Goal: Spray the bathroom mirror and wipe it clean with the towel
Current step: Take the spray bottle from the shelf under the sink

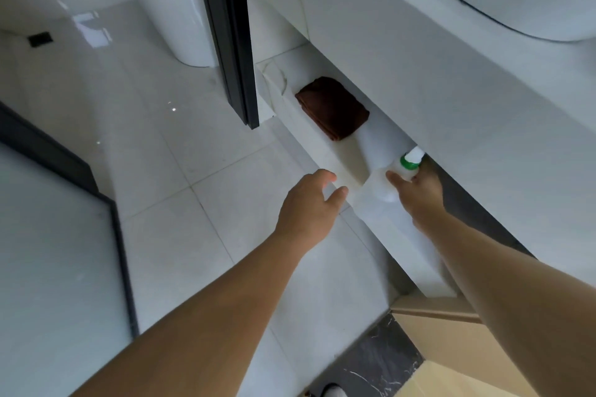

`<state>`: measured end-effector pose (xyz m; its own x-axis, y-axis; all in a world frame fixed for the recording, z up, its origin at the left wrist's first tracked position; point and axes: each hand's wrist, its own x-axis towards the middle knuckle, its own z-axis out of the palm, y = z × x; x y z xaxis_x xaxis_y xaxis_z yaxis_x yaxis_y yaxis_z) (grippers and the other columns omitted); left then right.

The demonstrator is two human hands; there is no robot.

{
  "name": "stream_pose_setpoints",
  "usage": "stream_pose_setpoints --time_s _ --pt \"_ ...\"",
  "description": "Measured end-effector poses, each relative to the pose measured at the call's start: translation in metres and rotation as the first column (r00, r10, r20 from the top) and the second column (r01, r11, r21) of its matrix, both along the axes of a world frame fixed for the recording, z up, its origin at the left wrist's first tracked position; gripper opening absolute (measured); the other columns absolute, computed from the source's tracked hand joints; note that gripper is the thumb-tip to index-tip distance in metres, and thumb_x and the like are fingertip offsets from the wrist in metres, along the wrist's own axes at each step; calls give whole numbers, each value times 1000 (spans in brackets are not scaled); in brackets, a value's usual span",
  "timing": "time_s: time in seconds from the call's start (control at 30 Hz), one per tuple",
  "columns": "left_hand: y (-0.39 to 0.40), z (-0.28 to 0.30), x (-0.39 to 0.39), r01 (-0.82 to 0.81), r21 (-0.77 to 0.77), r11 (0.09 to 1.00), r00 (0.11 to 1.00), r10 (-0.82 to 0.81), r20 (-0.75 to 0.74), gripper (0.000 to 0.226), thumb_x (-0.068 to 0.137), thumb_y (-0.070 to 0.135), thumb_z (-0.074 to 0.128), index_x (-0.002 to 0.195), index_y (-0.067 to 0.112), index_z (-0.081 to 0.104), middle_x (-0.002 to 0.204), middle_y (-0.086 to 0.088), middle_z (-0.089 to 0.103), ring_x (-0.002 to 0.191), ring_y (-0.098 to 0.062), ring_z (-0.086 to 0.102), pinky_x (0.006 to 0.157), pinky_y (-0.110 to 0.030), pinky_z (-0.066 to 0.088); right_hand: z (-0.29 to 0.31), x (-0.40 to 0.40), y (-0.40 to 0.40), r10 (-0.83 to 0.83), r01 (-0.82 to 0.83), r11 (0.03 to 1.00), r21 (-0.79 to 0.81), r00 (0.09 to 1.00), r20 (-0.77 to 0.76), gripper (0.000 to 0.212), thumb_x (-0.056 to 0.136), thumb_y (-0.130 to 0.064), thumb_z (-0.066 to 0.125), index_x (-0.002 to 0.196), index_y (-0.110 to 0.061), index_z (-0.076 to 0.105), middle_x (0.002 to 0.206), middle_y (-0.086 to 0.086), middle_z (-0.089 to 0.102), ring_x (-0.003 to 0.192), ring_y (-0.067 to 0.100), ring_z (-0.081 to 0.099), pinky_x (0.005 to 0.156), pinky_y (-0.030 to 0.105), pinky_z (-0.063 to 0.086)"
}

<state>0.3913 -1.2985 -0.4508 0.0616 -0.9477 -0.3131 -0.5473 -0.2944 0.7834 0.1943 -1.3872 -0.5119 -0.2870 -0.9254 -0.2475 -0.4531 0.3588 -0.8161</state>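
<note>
Towel, brown and folded, lies on the low shelf under the vanity, at about one o'clock from the left hand, whose fingers are loosely spread and hold nothing. Further right, the right hand has its fingers wrapped round the spray bottle neck.

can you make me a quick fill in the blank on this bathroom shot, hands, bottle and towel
1. The right hand grips the white spray bottle, whose collar is ____ in colour.
2. The folded towel on the shelf under the vanity is ____ in colour.
3. The left hand holds ____ and hovers at the shelf's front edge.
4. Of bottle and towel, the one lying nearer the toilet is the ____.

Missing words: green; brown; nothing; towel
</note>
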Motion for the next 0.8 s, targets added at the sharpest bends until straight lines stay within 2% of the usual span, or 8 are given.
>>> stream_pose_setpoints --time_s 0.27,0.33,0.4,0.47,0.5,0.57,0.73,0.8 --pt "4 -5 6 2 -15 1000 1000 -2 30 40 100 41 48 135 22 53 132 1 55 103 -16 57 91 -26 42 -1 -17 -12 83 -95 990 101 990 112 55 85 -17 77 136 -20 57 133 2 63 122 27 60 107 51 48" --pt "4 -4 8 -2 -20 1000 1000 2 31 40 100 41 48 135 22 53 133 1 55 103 -16 56 92 -26 43 2 -25 -16 18 -41 990 135 986 165 51 90 -18 73 138 -16 56 133 -2 59 115 22 60 102 49 52" --pt "4 -2 11 4 -22 1000 999 -4 37 40 100 41 47 135 22 53 133 2 56 105 -16 57 94 -28 44 4 -40 -14 -85 31 983 180 949 302 51 95 -17 67 143 -15 51 131 -1 53 109 21 59 90 49 59" --pt "4 -3 15 10 -25 1000 999 -8 49 40 100 41 47 135 23 53 133 2 56 103 -14 57 92 -27 44 -2 -54 -8 -145 76 978 194 917 372 54 94 -14 68 144 -17 49 139 1 53 121 26 57 91 58 56" --pt "3 -5 18 12 -23 1000 998 -11 56 40 100 41 47 135 23 53 133 2 55 101 -13 55 92 -26 44 -6 -57 -3 -165 96 975 202 917 363 54 92 -12 70 142 -18 50 141 1 53 123 28 57 93 61 54" --pt "2 -7 20 6 -13 1000 998 -5 62 41 100 42 47 136 23 53 133 3 55 99 -13 54 92 -26 43 -17 -57 12 -187 114 961 252 939 289 53 89 -13 74 137 -18 53 135 1 56 114 29 63 92 64 54" --pt "0 -3 19 29 2 1000 997 -30 65 40 100 41 49 135 23 53 132 3 55 100 -16 57 90 -27 44 -29 -22 48 -3 -108 957 271 925 379 35 89 0 70 118 -15 57 129 10 63 120 33 58 79 52 59" --pt "-1 2 24 47 -7 999 997 -46 68 40 100 39 50 136 23 52 134 3 54 101 -16 58 91 -27 45 -20 -1 59 105 -214 950 227 904 414 32 88 3 69 111 -14 55 121 9 66 117 34 60 83 52 59"
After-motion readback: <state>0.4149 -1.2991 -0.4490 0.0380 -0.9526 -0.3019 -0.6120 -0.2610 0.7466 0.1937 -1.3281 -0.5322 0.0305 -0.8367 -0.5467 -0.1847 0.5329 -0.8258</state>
